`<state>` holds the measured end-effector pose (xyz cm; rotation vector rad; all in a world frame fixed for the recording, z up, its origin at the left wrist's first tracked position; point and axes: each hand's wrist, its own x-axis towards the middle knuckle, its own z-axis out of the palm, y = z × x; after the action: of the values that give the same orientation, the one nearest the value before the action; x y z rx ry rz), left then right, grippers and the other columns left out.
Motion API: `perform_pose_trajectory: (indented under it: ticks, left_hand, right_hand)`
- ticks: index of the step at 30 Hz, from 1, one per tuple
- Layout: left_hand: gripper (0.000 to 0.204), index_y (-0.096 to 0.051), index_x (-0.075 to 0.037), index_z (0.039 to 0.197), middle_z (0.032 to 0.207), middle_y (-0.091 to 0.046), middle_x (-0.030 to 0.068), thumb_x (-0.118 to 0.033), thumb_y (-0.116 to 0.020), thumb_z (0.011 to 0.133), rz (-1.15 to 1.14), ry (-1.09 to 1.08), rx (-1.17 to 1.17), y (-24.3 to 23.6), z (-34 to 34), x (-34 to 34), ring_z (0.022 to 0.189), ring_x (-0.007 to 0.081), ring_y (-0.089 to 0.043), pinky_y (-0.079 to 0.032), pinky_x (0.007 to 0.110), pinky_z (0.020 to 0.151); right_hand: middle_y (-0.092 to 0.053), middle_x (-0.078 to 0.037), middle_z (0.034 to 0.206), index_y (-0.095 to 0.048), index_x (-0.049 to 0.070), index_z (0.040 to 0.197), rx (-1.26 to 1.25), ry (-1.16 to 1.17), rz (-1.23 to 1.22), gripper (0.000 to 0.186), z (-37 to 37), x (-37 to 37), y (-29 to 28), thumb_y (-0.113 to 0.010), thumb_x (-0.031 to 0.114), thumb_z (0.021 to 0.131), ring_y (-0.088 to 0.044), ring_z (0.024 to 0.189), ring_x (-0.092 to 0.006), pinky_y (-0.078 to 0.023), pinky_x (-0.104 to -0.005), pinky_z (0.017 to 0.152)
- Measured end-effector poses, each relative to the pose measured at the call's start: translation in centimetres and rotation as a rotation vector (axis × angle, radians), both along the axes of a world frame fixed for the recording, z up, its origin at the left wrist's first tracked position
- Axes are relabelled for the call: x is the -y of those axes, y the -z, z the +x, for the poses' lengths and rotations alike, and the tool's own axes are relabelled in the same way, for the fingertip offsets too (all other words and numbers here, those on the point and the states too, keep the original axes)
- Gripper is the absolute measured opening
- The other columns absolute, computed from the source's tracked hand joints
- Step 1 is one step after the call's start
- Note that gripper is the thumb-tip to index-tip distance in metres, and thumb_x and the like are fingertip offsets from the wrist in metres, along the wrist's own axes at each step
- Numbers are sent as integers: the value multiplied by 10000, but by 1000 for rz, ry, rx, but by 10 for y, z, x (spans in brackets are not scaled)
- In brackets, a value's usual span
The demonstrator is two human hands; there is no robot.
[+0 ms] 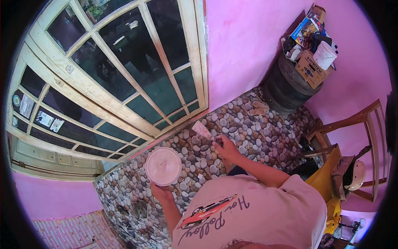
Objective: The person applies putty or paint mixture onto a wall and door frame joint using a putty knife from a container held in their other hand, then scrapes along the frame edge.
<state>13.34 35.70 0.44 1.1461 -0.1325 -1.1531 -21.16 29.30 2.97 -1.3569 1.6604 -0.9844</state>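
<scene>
Round pale-rimmed container (pixel 163 166), uneven pink on top, flat pink-blotched scraper (pixel 201 130)

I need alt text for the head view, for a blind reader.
A person's left hand holds a round pale container, and the right hand a pale scraper, above a pebble-patterned floor. Cream-framed glass panes stand at upper left, beside a pink wall.

Dark script (pixel 213 228) on pink shirt (pixel 269 213); dark capitals (pixel 314 65) on cardboard box (pixel 306 74); door stickers (pixel 44 119) too small to read.
</scene>
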Motion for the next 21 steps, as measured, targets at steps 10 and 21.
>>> perform_pose_trajectory:
  ticks: [10,21]
  left_hand:
    - [382,-514,-4,1216,1186,-607,129,-292,-434,978,38,-28,-47,-17,9,6,1048,221,-622,-540,337,830]
    - [418,-484,7,1263,1264,-560,133,-286,-433,970,50,-236,45,-31,26,56,1123,250,-580,-501,392,921]
  right_hand:
    - [-562,-63,710,-471,50,995,261,198,171,173,-23,72,34,-503,215,951,-486,454,-125,-385,-271,419]
    - [-507,-50,676,-495,45,862,1014,358,278,245,-37,252,36,-423,241,989,-501,557,-159,-421,-291,487]
